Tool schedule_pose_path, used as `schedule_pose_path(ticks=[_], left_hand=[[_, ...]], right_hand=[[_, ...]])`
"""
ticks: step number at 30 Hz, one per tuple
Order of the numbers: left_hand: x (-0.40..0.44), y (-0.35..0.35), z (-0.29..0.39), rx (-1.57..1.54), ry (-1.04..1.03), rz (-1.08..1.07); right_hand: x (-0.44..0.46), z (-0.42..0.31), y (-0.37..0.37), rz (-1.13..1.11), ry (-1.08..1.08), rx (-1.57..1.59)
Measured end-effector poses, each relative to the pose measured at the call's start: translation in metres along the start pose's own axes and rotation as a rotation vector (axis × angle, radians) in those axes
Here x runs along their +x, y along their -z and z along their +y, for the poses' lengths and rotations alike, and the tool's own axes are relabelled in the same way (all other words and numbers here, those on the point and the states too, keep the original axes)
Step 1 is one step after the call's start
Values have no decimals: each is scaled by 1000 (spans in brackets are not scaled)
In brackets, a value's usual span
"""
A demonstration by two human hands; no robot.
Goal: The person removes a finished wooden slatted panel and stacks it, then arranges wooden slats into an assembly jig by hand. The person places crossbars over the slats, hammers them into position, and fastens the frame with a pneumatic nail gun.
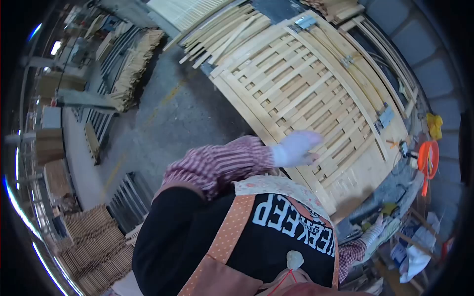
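Observation:
My left hand (296,147), in a pale glove with a checked sleeve, is over the near edge of a light wooden slatted panel (365,175). Its fingers are stretched out with the thumb apart, and nothing shows in it. Off to the lower right, my right hand (375,231) reaches among clutter beside the panel, close to a yellow-green item (389,208). Its fingers are small and unclear, so any hold is hidden. Short wooden pieces sit between the panel's long slats. Two metal clamps (305,22) (385,117) lie along its far side.
Loose wooden strips (232,34) lie beyond the panel. An orange-red round container (428,159) and a yellow cloth (434,125) are at the right by the block wall. Stacked wood pieces (94,246) stand at the lower left, and more slats (138,64) at the upper left.

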State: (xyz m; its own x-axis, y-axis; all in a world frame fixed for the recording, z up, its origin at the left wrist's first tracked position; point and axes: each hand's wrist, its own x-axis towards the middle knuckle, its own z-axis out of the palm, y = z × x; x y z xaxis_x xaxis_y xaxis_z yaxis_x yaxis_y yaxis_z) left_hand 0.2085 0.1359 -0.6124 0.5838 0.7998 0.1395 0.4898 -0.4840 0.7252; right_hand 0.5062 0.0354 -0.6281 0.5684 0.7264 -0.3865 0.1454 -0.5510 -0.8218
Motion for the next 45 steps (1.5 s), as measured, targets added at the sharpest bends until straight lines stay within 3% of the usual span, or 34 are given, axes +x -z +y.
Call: schedule_pose_path(ticks=[2, 3, 4, 6, 7, 9, 10, 11, 14, 17, 19, 22, 27, 30, 32, 34, 35, 37, 39, 40, 42, 44, 45], left_hand=[[35, -27, 28, -164, -64, -204], [44, -19, 48, -318, 54, -390], [52, -25, 62, -374, 28, -453], [51, -53, 74, -552, -162, -321], [60, -28, 88, -533, 129, -503], [55, -27, 60, -497, 100, -402], [53, -7, 51, -541, 73, -414], [49, 9, 44, -341, 16, -412], [25, 62, 26, 100, -130, -430], [-1, 100, -1, 2, -377, -331], [-9, 128, 1, -20, -271, -434], [-24, 144, -15, -9, -408, -360], [-25, 144, -11, -208, -488, -430], [1, 134, -2, -235, -515, -522], [24, 116, 9, -269, -511, -606], [69, 60, 16, -150, -528, -328], [98, 29, 18, -134, -369, -369], [165, -46, 8, -6, -416, -238], [234, -104, 26, 152, -314, -327], [264, -138, 32, 340, -337, -274], [312, -195, 36, 439, -267, -342], [345, -231, 58, 615, -161, -438], [353, -246, 61, 633, -143, -441]], right_hand=[[-13, -51, -51, -54, 37, 322], [-26, -59, -52, -68, 66, 488], [-40, -66, -50, -65, 106, 651], [-73, -74, -27, 13, 244, 966], [-97, -76, -13, 69, 342, 1113], [-108, -107, -44, 241, 220, 882], [-101, -94, -56, 184, 162, 923], [-92, -77, -71, 121, 99, 954], [-87, -63, -123, 132, 137, 1454], [-97, -63, -159, -46, 194, 1694], [-101, -50, -176, -46, 160, 1758], [-124, -61, -192, -36, 203, 1796], [-148, -44, -181, 50, 271, 1771], [-151, -34, -148, 31, 316, 1927], [-144, -14, -119, -60, 511, 2125], [-130, 16, -87, -150, 600, 2186], [-123, 24, -71, -175, 598, 2196], [-110, 39, -33, 49, 399, 2245], [-87, 66, -3, -31, 374, 2255], [-78, 65, 11, -51, 355, 2285], [-66, 63, 45, 181, 149, 2227], [-47, 100, 64, -48, 274, 2244], [-37, 106, 75, -61, 251, 2259]])
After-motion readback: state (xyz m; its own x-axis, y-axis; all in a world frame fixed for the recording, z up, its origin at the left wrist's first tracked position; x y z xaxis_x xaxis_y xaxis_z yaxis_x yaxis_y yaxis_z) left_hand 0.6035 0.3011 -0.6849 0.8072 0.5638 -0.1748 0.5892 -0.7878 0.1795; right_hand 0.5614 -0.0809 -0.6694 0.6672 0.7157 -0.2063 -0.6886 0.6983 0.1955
